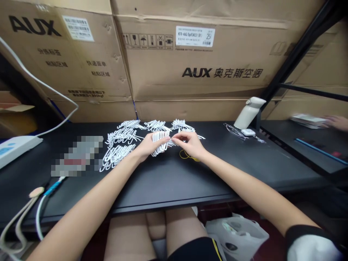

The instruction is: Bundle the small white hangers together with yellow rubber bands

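A bundle of white wire hooks (161, 143) is gripped in my left hand (146, 145), lined up side by side with the thumb across them. My right hand (190, 143) is closed in a pinch at the bundle's right end; what lies between its fingertips is too small to tell. Thin yellow bands (187, 156) rest on the table just below my right hand. More white hooks lie in several piles behind and left of my hands, among them a front-left pile (116, 156) and a back-middle pile (156, 125). My right hand partly hides another pile (181, 125).
On the black table (174, 181) stand a tilted-looking cream bottle (248, 113), glasses (235, 131) and a small white case (248, 132) at right. A blurred-out object (78, 156), cables and a white power strip (19, 148) are at left. Another person's hand (338, 122) is far right.
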Available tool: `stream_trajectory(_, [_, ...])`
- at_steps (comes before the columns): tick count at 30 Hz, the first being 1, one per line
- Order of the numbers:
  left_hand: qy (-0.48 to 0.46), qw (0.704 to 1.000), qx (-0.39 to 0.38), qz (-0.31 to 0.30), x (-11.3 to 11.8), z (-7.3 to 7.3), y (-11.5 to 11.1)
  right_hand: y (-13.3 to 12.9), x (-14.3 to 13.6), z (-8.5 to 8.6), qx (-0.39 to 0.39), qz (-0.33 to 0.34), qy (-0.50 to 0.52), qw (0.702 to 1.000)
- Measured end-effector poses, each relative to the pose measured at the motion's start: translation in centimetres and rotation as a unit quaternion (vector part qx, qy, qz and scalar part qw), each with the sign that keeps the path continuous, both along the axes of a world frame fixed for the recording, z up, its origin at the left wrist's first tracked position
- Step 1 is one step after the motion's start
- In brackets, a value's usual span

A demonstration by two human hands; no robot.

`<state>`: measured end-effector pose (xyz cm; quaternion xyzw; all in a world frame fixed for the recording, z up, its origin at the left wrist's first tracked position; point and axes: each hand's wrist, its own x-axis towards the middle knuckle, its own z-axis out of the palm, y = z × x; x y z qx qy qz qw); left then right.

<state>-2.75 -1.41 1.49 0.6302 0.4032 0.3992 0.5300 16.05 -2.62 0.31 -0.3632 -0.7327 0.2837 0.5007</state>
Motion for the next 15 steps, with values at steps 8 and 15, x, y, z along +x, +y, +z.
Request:
stream_trajectory(8, [-0.034, 0.998, -0.039, 0.032, -0.13, 0.46, 0.29, 0.34, 0.82, 1.1, -0.029, -0.027, 0.038, 0.999])
stream_trajectory(15, [-0.051, 0.996, -0.065, 0.032, -0.15, 0.26, 0.35, 0.76, 0.31, 0.31, -0.078, -0.027, 0.101, 0.991])
